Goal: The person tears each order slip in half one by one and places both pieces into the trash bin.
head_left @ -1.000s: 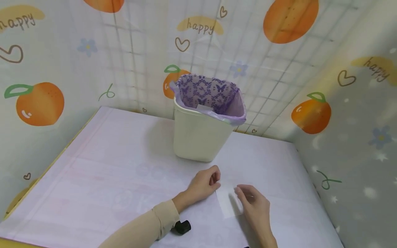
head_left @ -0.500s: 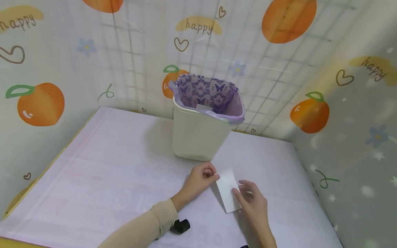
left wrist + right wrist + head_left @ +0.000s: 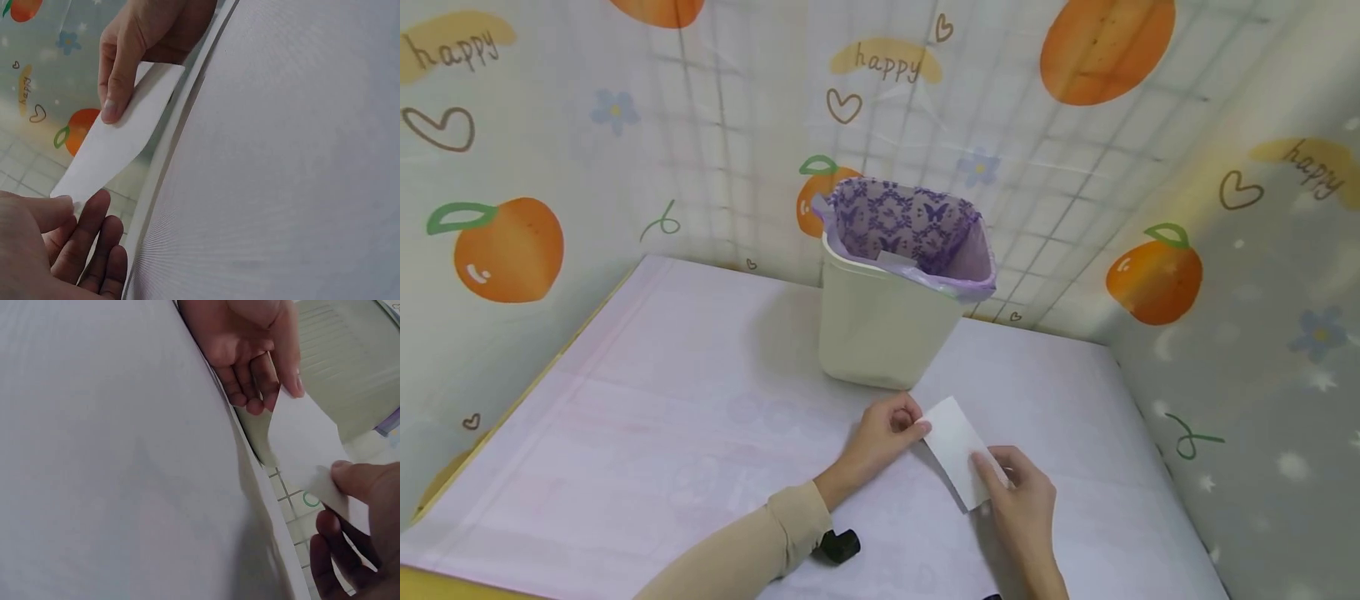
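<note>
A small white piece of paper [image 3: 951, 446] is held between both hands, tilted up over the table in front of the bin. My left hand [image 3: 882, 433] pinches its upper left corner between thumb and fingers. At the opposite end, my right hand [image 3: 1027, 493] grips the paper's right edge, thumb on top and fingers behind. Seen from the left wrist, the paper [image 3: 119, 140] stretches between the two hands with a slight bend. In the right wrist view the right thumb presses on the near end of the paper [image 3: 303, 434].
A cream trash bin [image 3: 883, 329] stands behind the hands, with a purple butterfly-patterned liner [image 3: 973, 258] folded over its rim. Inside it shows a pale flat piece [image 3: 895, 259]. A black object [image 3: 841, 547] is by the left cuff. Orange-printed curtains [image 3: 760, 125] surround the white-covered table [image 3: 700, 367].
The paper, lying flat on the table a second ago, has been lifted and tilted. My right hand has closed on its right edge, and the paper's lower end has swung to the right.
</note>
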Demonstrator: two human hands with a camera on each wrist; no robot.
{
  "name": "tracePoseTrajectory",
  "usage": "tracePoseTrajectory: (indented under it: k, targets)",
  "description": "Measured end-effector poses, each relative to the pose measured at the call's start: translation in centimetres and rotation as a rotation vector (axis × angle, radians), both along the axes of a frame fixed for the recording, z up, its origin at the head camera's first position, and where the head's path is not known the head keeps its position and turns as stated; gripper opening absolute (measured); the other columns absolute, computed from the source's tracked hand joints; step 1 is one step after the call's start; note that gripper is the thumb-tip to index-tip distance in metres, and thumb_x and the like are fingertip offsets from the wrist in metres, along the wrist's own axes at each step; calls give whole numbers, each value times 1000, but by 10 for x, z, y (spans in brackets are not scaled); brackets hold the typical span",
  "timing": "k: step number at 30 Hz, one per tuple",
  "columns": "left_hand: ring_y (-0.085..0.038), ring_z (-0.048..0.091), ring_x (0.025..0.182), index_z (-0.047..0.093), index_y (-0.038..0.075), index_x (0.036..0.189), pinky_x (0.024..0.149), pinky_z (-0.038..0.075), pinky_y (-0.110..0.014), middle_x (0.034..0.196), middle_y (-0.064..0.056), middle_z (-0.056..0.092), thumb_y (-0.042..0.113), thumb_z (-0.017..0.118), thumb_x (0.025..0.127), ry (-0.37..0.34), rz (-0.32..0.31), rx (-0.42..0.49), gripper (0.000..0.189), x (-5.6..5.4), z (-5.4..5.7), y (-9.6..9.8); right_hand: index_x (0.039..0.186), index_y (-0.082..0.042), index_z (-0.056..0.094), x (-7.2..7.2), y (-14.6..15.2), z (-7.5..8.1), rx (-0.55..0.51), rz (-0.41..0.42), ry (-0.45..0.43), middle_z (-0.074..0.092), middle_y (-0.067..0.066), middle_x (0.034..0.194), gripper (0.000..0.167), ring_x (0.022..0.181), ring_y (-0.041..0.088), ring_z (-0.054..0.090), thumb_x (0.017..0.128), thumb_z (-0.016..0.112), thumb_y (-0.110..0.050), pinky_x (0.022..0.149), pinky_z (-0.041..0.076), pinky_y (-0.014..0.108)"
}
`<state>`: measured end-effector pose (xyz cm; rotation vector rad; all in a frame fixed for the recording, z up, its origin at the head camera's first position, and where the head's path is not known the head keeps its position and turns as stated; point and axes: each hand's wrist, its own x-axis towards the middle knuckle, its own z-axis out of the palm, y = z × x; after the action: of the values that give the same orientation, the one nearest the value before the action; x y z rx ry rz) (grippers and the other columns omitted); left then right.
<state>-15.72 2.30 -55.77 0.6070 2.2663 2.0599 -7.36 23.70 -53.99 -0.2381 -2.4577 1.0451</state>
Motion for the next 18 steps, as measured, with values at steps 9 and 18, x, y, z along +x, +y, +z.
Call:
tracePoseTrajectory:
  k: [9, 18]
  targets:
    - [-3, 61, 75, 68, 16, 86, 78, 49, -22, 77, 7, 70, 11, 79, 91, 82, -30, -71, 13, 7, -4, -3, 97, -11, 79, 1, -1, 2, -94, -23, 70, 80, 11, 103, 16, 68, 3, 62, 93, 83, -25, 53, 48, 16]
    - [0, 61, 79, 70, 17, 87, 78, 51, -20, 83, 9, 70, 22, 79, 92, 92, -43, -143, 11, 12, -6, -13, 96, -11, 78, -1, -8, 0, -222, 39, 11, 76, 9, 91, 12, 63, 9, 62, 92, 84, -21, 52, 51, 23]
